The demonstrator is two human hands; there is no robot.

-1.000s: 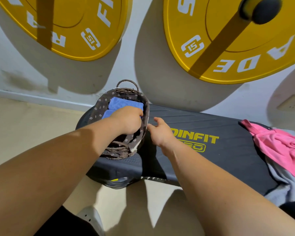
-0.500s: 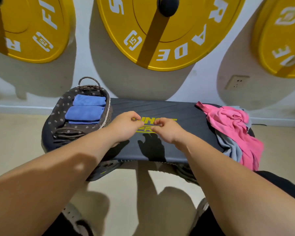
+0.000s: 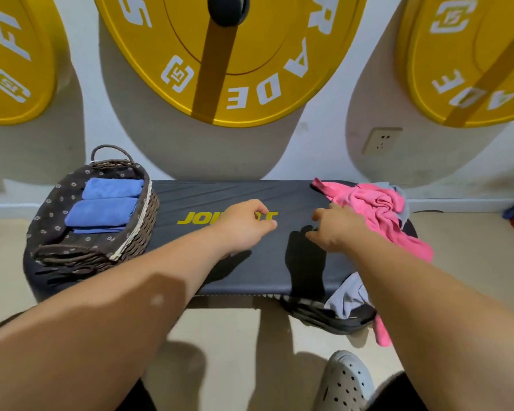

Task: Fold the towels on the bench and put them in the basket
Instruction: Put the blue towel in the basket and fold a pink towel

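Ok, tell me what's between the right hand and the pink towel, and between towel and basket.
Nothing visible blocks the right hand; it is beside the pink towel. Toward the basket lies bare bench, with only the left hand over it.

White wall [image 3: 327,137] — three yellow weight plates [image 3: 220,54] hung on it, socket [image 3: 382,140]; beige floor [image 3: 472,277], hard shadows.
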